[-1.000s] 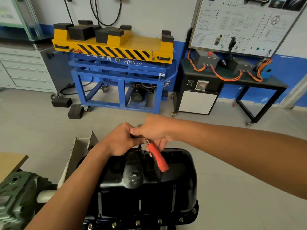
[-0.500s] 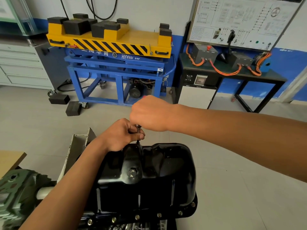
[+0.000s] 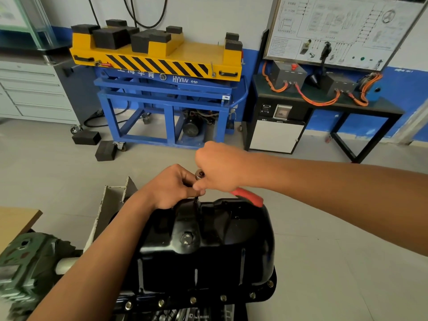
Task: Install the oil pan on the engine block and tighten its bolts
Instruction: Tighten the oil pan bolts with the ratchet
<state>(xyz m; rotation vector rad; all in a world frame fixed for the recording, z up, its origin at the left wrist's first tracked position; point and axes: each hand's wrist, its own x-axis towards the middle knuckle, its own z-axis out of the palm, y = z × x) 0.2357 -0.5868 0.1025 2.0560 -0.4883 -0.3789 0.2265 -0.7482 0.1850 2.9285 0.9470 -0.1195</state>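
Observation:
A black oil pan (image 3: 220, 246) sits on the engine block, with several bolts (image 3: 223, 297) along its near flange and a drain plug (image 3: 187, 238) on its side. At the pan's far edge my left hand (image 3: 172, 187) pinches the thin extension bar of a ratchet that runs down behind the pan. My right hand (image 3: 220, 166) grips the ratchet with the red handle (image 3: 249, 196); the handle points right, over the pan's far rim. The ratchet head (image 3: 199, 175) shows between both hands. The bolt under the socket is hidden.
A green engine-stand gearbox (image 3: 27, 262) is at the lower left, a wooden tabletop corner (image 3: 16, 218) beside it. Across the grey floor stand a blue and yellow lift table (image 3: 162, 72), loose black blocks (image 3: 95, 144), grey drawers (image 3: 30, 93) and a wiring trainer bench (image 3: 324, 96).
My right hand has swung the red handle from pointing toward me, up out of sight, and then round to the right. My left hand has stayed on the extension bar.

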